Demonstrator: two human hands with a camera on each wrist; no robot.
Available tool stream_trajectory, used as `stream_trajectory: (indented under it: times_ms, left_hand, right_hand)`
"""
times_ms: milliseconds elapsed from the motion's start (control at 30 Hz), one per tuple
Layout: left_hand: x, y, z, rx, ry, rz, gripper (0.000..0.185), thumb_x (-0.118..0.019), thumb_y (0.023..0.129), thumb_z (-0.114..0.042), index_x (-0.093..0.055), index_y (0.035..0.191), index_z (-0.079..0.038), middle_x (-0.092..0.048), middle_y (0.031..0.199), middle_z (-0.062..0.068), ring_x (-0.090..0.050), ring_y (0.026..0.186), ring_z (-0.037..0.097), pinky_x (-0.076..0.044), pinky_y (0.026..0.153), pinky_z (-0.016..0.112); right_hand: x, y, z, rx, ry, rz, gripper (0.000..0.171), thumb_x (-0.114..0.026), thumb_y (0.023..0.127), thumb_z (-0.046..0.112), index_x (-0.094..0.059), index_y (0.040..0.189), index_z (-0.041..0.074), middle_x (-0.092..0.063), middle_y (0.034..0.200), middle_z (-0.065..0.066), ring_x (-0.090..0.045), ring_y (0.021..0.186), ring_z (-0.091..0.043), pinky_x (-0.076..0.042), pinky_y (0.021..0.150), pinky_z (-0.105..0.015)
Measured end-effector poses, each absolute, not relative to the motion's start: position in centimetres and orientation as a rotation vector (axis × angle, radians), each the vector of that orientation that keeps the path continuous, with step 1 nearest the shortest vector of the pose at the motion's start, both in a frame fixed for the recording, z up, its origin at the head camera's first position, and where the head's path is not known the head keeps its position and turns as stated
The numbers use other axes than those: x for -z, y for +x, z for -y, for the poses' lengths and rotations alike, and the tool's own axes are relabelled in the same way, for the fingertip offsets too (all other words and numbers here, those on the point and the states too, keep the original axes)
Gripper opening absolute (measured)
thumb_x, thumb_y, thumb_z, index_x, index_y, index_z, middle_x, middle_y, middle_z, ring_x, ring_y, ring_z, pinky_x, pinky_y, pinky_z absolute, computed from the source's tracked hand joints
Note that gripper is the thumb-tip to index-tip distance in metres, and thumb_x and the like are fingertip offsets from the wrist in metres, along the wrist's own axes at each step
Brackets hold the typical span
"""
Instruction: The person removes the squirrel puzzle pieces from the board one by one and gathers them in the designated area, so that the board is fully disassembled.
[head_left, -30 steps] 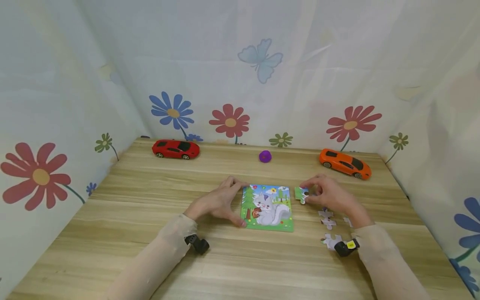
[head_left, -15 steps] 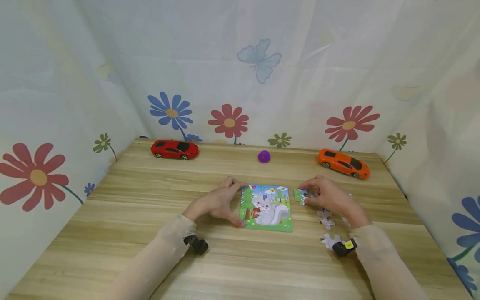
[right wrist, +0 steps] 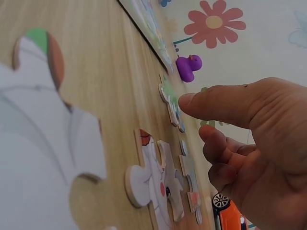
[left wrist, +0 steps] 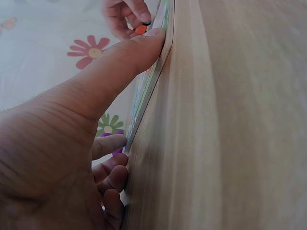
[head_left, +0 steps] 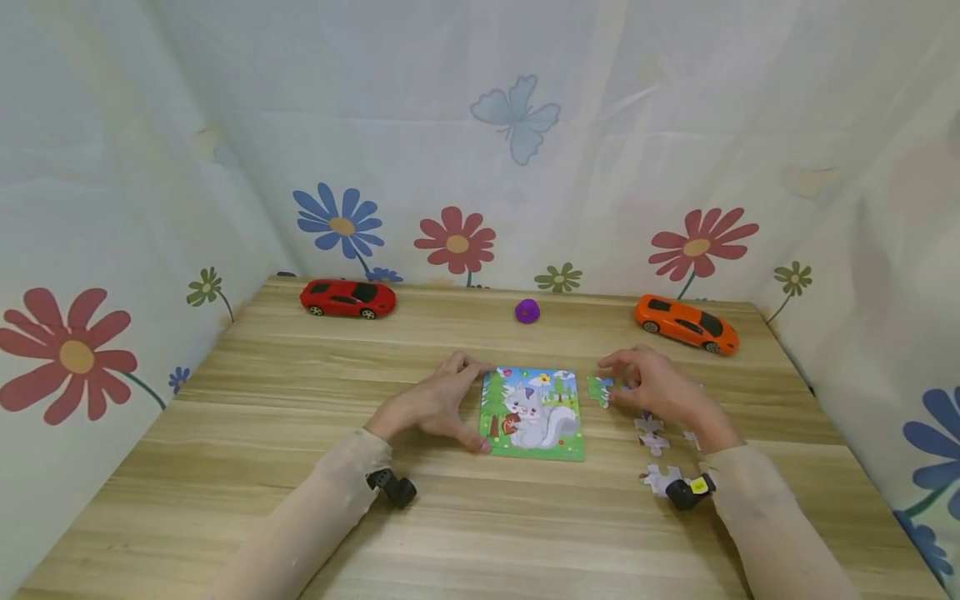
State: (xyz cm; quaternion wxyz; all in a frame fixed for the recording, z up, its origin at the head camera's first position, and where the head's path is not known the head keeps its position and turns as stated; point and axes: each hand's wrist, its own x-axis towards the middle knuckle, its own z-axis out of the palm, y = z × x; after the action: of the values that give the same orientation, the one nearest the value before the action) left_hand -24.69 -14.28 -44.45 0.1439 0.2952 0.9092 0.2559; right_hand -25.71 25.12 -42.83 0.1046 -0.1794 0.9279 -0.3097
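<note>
- Nearest the camera, loose puzzle pieces (head_left: 654,442) are seen lying flat on the wooden table (head_left: 300,392) by the right wrist — thin card shapes with knobs and notches, light enough to slide at a nudge.
- A little further out, the puzzle board (head_left: 534,413) with the squirrel picture is steadied by the left hand (head_left: 435,404): the thumb is pressed against its near left edge and the fingertips (head_left: 472,364) are laid at its far left corner, fingers fairly straight, nothing wrapped around.
- In the left wrist view the board (left wrist: 152,76) is shown as a flat, thin, stiff sheet lying on the table — likely to skate on the smooth wood unless braced at the edge, as is being done.
- Just beside the board's right edge, a green puzzle piece (head_left: 601,390) is touched by the right hand (head_left: 654,390); the thumb and forefinger are curled over it, though whether it is pinched or only pressed cannot be told for sure.
- From the right wrist, that piece (right wrist: 169,98) is seen flat on the table under the thumb tip (right wrist: 192,103) — judged light, a bit bendy, best taken by its outer edges rather than by a knob, which could crease.
- At the far side, a red toy car (head_left: 347,297), a small purple toy (head_left: 527,311) and an orange toy car (head_left: 686,323) are lined along the flowered curtain (head_left: 480,150), well apart from both hands.
</note>
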Motion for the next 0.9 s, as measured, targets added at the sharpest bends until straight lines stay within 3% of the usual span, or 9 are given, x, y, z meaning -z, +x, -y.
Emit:
stream_trajectory:
  times_ms: [300,900]
  left_hand:
    - [44.6,-24.8,14.2,-0.751,0.844,-2.616,0.128,-0.104,0.073,-0.054,-0.035,0.174,-0.015,-0.040,0.154,0.011,-0.044,0.144,0.030,-0.043,0.127,0.053]
    - [44.5,-24.7,14.2,-0.738,0.840,-2.621,0.128,-0.104,0.073,-0.055,-0.035,0.174,-0.016,-0.041,0.152,0.010,-0.044,0.142,0.029,-0.045,0.125,0.053]
  right_hand:
    - [42.2,-25.5,-24.8,0.962,-0.551,-2.774,0.061,-0.085,0.099,0.010,-0.062,0.155,0.005,-0.067,0.137,-0.023,-0.054,0.082,-0.023,-0.050,0.065,-0.030]
    - [40.3,-24.1,-22.9,1.159,-0.628,-2.852,0.063,-0.086,0.099,0.012,-0.060,0.157,0.007,-0.069,0.143,-0.024,-0.065,0.090,-0.022,-0.056,0.069,-0.026]
